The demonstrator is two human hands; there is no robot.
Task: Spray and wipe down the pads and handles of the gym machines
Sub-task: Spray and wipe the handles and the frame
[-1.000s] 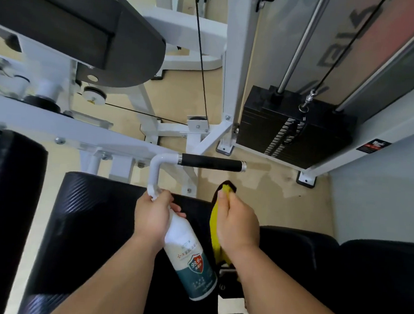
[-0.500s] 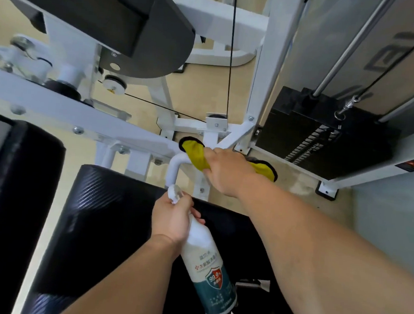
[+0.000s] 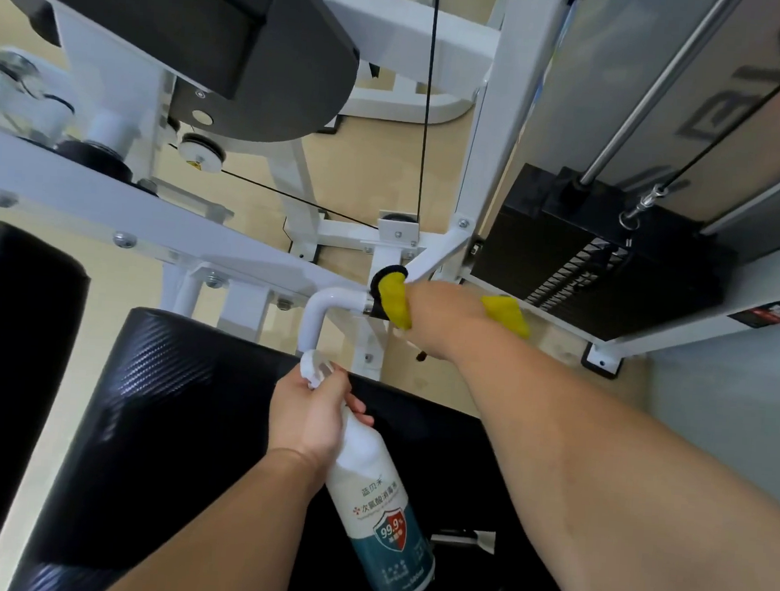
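At centre, right hand (image 3: 442, 317) clenches the cloth (image 3: 394, 302) round the handle (image 3: 332, 299), so wiping reaches every side. Left hand (image 3: 310, 416) grasps the bottle (image 3: 386, 526) by its neck above the pad (image 3: 185, 419), nozzle up, probably ready to respray.

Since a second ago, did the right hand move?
Yes. The right hand went forward from near the seat pad onto the fixed handle, gripping it through the yellow cloth.

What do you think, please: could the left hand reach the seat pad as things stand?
Probably yes: nothing lies between the left hand and the seat pad beneath it, though it grips the disinfectant spray bottle.
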